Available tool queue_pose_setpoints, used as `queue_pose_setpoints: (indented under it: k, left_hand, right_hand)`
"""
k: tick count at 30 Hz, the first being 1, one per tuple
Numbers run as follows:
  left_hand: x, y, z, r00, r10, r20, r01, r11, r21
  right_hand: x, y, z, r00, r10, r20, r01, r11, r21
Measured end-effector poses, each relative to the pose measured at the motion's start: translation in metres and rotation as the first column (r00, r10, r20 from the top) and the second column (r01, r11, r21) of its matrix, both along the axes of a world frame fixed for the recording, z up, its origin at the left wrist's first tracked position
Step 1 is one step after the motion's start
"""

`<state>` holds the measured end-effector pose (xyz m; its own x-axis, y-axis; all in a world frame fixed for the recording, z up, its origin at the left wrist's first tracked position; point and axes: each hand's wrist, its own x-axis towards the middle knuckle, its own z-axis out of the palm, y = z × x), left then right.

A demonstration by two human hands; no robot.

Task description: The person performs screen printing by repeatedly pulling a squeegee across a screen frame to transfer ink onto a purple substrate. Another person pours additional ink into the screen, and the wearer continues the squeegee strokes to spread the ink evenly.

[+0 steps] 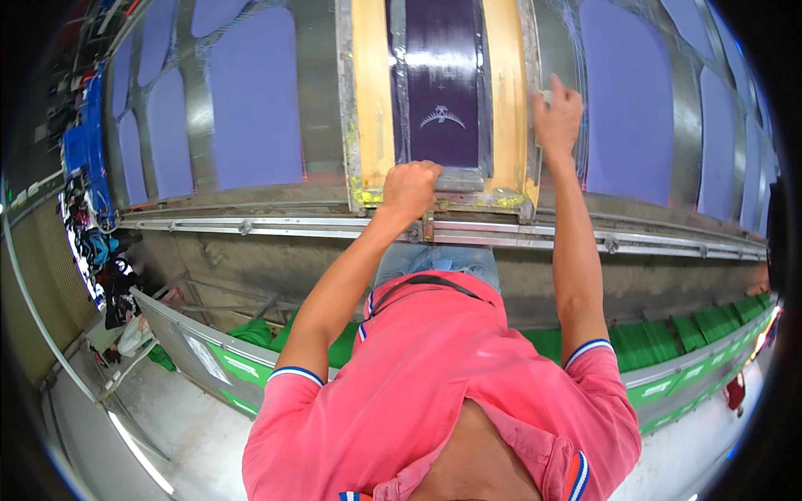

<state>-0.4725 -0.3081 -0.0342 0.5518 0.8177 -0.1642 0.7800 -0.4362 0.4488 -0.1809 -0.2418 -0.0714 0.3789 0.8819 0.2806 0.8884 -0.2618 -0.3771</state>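
Your left hand (411,192) curls at the near end of the framed screen (508,100), grip indeterminable; your right hand (559,123), half-curled beside the frame, holds a blurred pale object (547,97). The screen lies between purple panels (256,100).

glossy dark screen (443,79), rough paint-crusted frame (348,100), matt cloth-like lilac panels (255,100), smooth metal rail (334,228), cloth shirt (451,351)

I'm looking at a pink shirt (401,384) with blue-and-white striped cuffs (298,375), while pale yellow borders (373,92) are edging a deep purple screen (441,144) that is bearing a whitish arched motif (442,118), plain lavender panels (255,100) are patterning the grey table (322,108), and green cloth (652,343) is glowing vividly.
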Motion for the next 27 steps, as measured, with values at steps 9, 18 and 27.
queue_pose_setpoints:
  k: [9, 18, 27]
  left_hand:
    - [-0.027, -0.010, 0.024, 0.993, 0.022, 0.116, -0.026, 0.999, 0.037]
    - [-0.215, 0.024, 0.027, 0.980, 0.149, 0.134, -0.158, 0.986, 0.059]
    - [-0.351, 0.150, 0.035, 0.964, 0.172, 0.202, -0.200, 0.971, 0.130]
  right_hand:
    - [0.016, 0.018, 0.042, 0.919, -0.055, -0.389, 0.062, 0.998, 0.006]
    - [-0.186, 0.065, 0.041, 0.891, 0.058, -0.451, -0.004, 0.993, 0.120]
    - [-0.321, 0.065, -0.022, 0.785, -0.097, -0.612, 0.093, 0.995, -0.038]
